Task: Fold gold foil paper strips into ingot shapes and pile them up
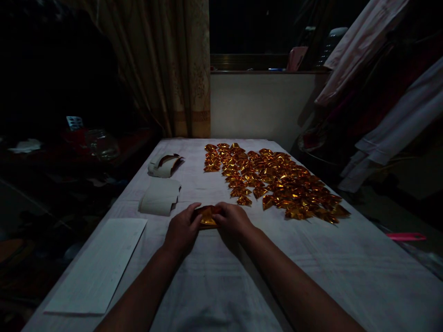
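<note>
Between my two hands is a piece of folded gold foil paper (208,216), low over the cloth-covered table (221,286). My left hand (182,227) grips its left end, thumb on the near side. At the right end my right hand (234,218) pinches it, the thumb pressing on the foil. Parts of the piece are hidden behind the fingers. Beyond and to the right lies a spread of many folded gold foil pieces (277,177), shiny and pointed at the ends.
To the left lie a white sheet or pad (98,265) and two curved pieces of grey card (159,197). A curtain (166,69) hangs behind the table. Clothes (398,120) hang at the right, above a pink handle (405,236). A glass jar (102,144) stands in the dim left side.
</note>
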Available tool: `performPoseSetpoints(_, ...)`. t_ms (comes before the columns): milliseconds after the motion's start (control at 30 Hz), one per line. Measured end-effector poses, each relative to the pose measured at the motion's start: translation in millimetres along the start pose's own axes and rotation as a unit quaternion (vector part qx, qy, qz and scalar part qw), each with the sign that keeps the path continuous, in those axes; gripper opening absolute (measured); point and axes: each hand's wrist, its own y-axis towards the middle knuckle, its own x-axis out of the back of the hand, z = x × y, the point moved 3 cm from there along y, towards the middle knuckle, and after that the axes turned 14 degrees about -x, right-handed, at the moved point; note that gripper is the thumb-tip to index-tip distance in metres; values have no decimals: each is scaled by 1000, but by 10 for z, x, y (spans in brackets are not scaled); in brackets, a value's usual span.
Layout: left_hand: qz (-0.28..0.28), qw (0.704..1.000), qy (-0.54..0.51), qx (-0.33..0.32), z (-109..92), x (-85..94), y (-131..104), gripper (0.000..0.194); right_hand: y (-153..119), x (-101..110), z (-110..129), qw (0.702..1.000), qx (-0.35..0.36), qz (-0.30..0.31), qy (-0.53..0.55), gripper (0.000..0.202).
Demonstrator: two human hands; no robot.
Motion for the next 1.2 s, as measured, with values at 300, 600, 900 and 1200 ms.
performPoseSetpoints(300,27,992,115,-47,144,-84,40,35,72,10,97,995,-27,-13,-96,21)
performPoseSetpoints(600,59,991,109,-47,220,-83,95,32,267,84,136,995,21,29,-90,10)
performPoseSetpoints(900,57,998,-6,24,-30,11,267,23,-142,52,-303,992,25,-29,123,44)
performPoseSetpoints(1200,-61,928,-339,144,-216,-281,162,30,-144,-34,-681,888,-52,116,441,51)
